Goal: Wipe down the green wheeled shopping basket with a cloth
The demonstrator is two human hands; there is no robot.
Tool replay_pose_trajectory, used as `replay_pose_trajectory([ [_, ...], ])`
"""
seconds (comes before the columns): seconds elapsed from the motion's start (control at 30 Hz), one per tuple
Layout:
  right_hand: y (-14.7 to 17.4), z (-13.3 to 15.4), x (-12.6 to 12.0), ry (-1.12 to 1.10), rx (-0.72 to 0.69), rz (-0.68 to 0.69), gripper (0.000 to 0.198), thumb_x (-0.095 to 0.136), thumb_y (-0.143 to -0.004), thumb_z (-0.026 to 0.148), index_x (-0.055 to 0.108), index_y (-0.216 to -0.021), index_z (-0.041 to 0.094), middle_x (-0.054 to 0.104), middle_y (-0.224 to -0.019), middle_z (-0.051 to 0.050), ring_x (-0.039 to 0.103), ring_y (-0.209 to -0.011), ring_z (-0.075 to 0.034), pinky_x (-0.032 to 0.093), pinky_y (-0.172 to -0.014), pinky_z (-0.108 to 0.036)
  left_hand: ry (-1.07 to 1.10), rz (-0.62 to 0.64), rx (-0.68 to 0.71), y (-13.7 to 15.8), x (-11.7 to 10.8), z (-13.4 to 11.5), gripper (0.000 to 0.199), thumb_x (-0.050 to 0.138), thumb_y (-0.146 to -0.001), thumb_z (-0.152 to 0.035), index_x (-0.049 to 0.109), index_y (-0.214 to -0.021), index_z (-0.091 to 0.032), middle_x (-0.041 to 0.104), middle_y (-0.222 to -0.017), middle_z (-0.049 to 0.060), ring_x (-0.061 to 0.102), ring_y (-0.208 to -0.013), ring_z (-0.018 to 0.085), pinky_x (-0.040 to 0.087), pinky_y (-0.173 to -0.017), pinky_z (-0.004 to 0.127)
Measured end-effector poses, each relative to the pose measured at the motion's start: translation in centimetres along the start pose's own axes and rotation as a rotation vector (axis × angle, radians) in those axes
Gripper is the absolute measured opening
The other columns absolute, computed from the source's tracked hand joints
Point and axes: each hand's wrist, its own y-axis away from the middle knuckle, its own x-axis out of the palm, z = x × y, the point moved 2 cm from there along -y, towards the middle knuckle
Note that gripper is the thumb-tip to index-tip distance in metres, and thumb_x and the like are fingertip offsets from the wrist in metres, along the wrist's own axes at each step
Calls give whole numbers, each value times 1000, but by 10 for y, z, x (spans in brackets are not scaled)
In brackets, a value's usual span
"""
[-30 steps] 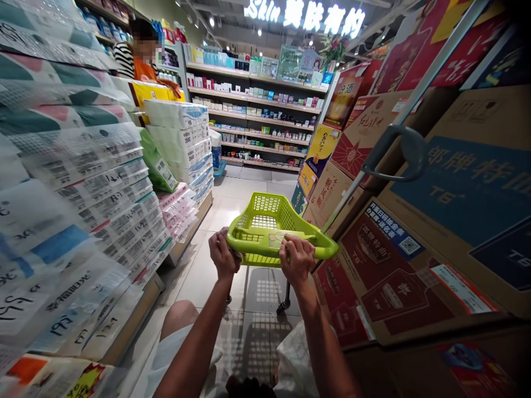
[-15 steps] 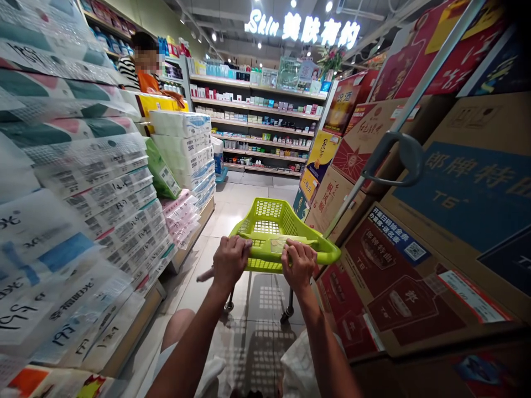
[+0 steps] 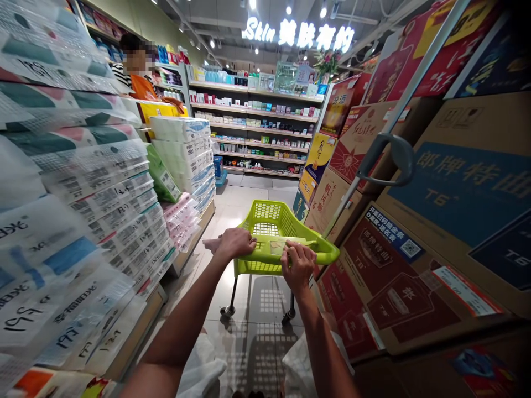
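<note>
Lime-green latticed cart (image 3: 292, 225), rounded handle (image 3: 266, 256) under left hand (image 3: 237, 243), right hand (image 3: 298, 264).

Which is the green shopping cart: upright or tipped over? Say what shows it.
Upright: the green shopping cart has its basket opening upward and visible wheels down on the floor.

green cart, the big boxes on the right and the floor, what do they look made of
Green cart: the basket seems moulded plastic with a soft sheen, its walls pierced by regular holes.
Big boxes: probably cardboard, brown and fairly matte, with printed panels.
Floor: likely glossy ceramic or stone tile, judging by straight seams and bright reflections; I can't tell which.
</note>
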Motion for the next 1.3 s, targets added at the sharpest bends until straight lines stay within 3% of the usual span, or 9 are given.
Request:
replay_pose_trajectory([
  [0.17,1,-6,-4,-8,7,-6,12,56,-94,22,64,-86,24,77,-107,-2,62,-99,-22,36,-98,-39,178,-778,4,55,39,-3,33,57,-96,-42,72,-74,-23,72,-82,9,61,-87,26,49,-82,39],
  [0.27,1,-8,-4,-2,10,3,12,56,-94,22,64,-86,24,77,-106,-2,62,-100,-22,36,-98,-39,222,-969,-33,73,55,-12,27,60,-98,-41,72,-83,-22,73,-92,10,59,-93,27,48,-87,41],
  [0.53,2,-5,-4,24,3,31,14,54,-96,24,65,-88,24,77,-108,-3,62,-101,-23,36,-98,-39,-3,-737,285,64,62,-68,17,58,-99,-23,73,-108,-22,75,-116,11,65,-108,29,46,-87,42],
  [0.67,1,-8,-5,10,-55,52,12,56,-96,23,66,-90,24,77,-111,-2,63,-101,-21,34,-101,-40,26,-866,280,63,62,-37,13,62,-98,-27,74,-101,-23,77,-108,8,67,-103,26,46,-86,39],
  [0.83,-1,-9,-4,-1,1,14,14,57,-94,21,63,-81,24,78,-105,-1,65,-100,-20,29,-106,-43,233,-1038,-75,59,62,23,28,55,-101,-40,72,-90,-21,75,-95,10,66,-92,24,47,-89,39],
  [0.93,-2,-9,-4,-1,10,-6,14,56,-94,21,63,-82,24,79,-103,-1,66,-100,-21,29,-105,-44,372,-1083,-193,60,71,31,37,44,-106,-39,71,-92,-20,74,-91,9,65,-88,21,49,-87,37],
  [1.13,-2,-17,-11,-19,-18,-4,15,55,-96,22,63,-83,24,79,-104,0,67,-99,-21,30,-103,-43,355,-1253,117,79,87,-8,17,58,-99,-23,74,-103,-19,75,-108,10,67,-104,23,53,-91,39],
  [1.23,-1,-29,-17,-37,-37,8,14,55,-96,23,64,-85,25,79,-105,0,67,-99,-21,30,-102,-43,250,-1048,348,81,69,-27,11,67,-93,-24,77,-98,-23,78,-101,5,68,-94,21,55,-87,36],
  [1.3,-1,-38,-21,-52,-48,10,13,55,-96,22,65,-86,25,79,-105,0,67,-99,-21,31,-102,-43,208,-800,317,76,48,-33,16,64,-95,-31,78,-91,-24,79,-97,4,68,-91,22,54,-83,35],
])
